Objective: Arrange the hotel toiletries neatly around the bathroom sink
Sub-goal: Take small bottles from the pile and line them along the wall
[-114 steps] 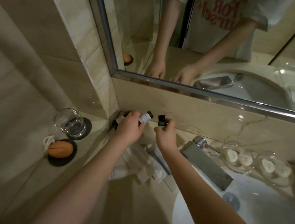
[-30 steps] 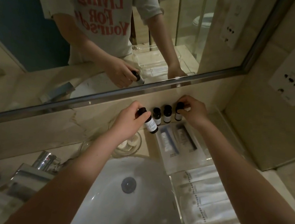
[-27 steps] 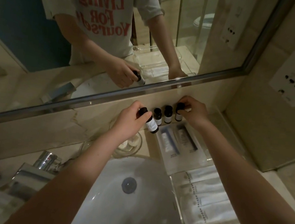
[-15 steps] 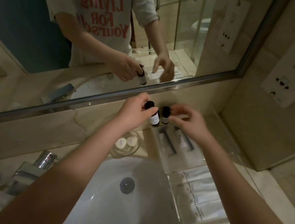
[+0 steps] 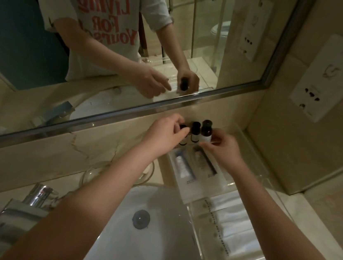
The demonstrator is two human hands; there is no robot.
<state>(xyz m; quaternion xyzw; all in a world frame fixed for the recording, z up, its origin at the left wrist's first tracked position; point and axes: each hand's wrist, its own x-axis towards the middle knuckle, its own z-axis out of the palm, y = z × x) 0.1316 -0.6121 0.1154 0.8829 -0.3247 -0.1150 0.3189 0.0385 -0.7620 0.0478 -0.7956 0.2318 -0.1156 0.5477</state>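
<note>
Half a second ago the left hand [image 5: 165, 134] was holding its small dark bottle tilted and raised; now it is setting that left bottle [image 5: 184, 135] upright at the left end of the row, its grip still pinching the black cap with curled fingertips. The right hand [image 5: 223, 147], which was hovering with loose, spread fingers, is now grasping the right bottle [image 5: 206, 132] low on its white label, between thumb and fingertips. The middle bottle [image 5: 195, 132] is standing free between them, close to both neighbours. All three are lining up at the far edge of the counter [image 5: 305, 232], against the marble strip under the mirror [image 5: 135, 28], which is reflecting both hands and a white shirt with red lettering. Just nearer than the bottles, flat white packets [image 5: 193, 171] are lying side by side in a clear tray [image 5: 271, 185], with more wrapped packets [image 5: 232, 228] running toward the near right. The white sink [image 5: 151, 252] is filling the near middle, its drain [image 5: 141, 219] showing between the forearms. A glass dish [image 5: 96, 174] is sitting partly under the left arm, and the chrome faucet [image 5: 29, 203] is standing at the near left. A white socket plate [image 5: 332, 80] is hanging on the beige wall at the right.
</note>
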